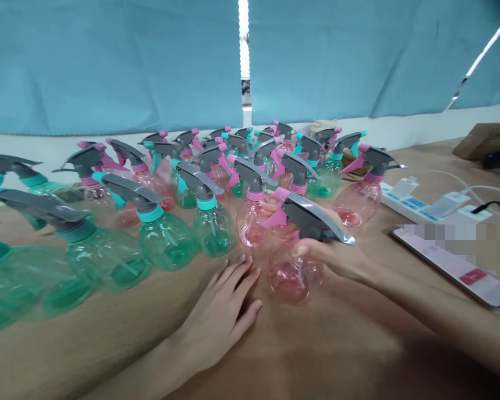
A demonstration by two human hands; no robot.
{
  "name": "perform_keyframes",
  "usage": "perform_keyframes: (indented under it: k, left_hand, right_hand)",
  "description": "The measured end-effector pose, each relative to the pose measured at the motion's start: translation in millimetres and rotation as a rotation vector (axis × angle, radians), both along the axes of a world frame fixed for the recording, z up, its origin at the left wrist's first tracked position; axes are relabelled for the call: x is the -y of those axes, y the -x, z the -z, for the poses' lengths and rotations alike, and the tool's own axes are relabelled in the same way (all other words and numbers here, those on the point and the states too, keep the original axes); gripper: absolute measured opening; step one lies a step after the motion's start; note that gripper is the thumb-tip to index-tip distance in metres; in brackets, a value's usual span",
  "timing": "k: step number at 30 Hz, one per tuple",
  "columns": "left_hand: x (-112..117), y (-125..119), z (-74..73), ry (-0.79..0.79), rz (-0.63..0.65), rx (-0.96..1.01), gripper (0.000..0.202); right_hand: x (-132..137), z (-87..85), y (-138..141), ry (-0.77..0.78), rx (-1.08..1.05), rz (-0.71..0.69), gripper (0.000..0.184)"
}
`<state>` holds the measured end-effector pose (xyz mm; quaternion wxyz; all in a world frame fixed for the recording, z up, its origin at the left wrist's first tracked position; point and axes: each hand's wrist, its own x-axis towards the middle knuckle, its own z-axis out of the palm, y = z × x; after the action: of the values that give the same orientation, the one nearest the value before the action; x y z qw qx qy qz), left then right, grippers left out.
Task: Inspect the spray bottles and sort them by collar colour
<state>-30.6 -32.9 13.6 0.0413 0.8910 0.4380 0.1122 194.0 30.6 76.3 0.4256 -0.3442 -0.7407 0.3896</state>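
My right hand [316, 250] is wrapped round the neck of a clear pink spray bottle [289, 280] with a grey and pink trigger head. The bottle's base is at the table, and part of its neck is hidden behind my thumb and fingers. To its left, my left hand [227, 300] lies flat on the wooden table [300, 355], fingers stretched out and holding nothing. Just beyond my fingertips stand a green spray bottle [214, 228] with a turquoise collar and another pink spray bottle [252, 222].
Several more green spray bottles [166, 239] and pink ones crowd the left and back of the table. On the right are a white power strip [416, 205] with plugs and cables, a phone [454, 266] and a brown paper bag [483, 147]. Blue curtains [108, 66] hang behind.
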Motion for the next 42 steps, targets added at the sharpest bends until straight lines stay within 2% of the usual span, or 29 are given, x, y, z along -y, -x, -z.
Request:
perform_keyframes:
  k: [5, 9, 12, 17, 21, 25, 33, 42]
  left_hand:
    - [-0.8, -0.5, -1.0, 0.007, -0.003, -0.009, 0.042]
    - [-0.7, -3.1, -2.8, 0.008, -0.019, -0.010, 0.042]
    - [0.9, -7.7, -4.5, 0.011, -0.033, -0.029, 0.042]
    - [3.9, -17.7, -4.3, -0.008, -0.024, -0.037, 0.040]
    - [0.8, -30.8, -0.1, -0.018, 0.001, -0.039, 0.041]
    - [-6.7, -51.3, 1.3, -0.015, 0.039, -0.021, 0.042]
    - [-23.0, -84.6, -1.0, 0.023, 0.097, 0.020, 0.040]
    - [-38.2, -100.8, 2.1, 0.027, 0.131, 0.063, 0.041]
  right_hand:
    - [7.2, 9.4, -18.1, -0.098, 0.059, 0.071, 0.046]
    - [19.0, 8.4, -30.3, -0.190, 0.189, 0.105, 0.031]
    - [26.6, 3.8, -39.0, -0.239, 0.271, 0.160, 0.028]
    - [29.2, -0.3, -69.9, -0.201, 0.363, 0.247, 0.025]
    - [10.5, 5.5, -102.5, -0.303, 0.448, 0.399, 0.032]
    - [-18.9, 6.8, -117.7, -0.292, 0.470, 0.474, 0.036]
    - [-62.7, 1.3, -115.0, -0.233, 0.477, 0.562, 0.035]
    - [-76.0, -5.6, -107.1, -0.209, 0.450, 0.542, 0.031]
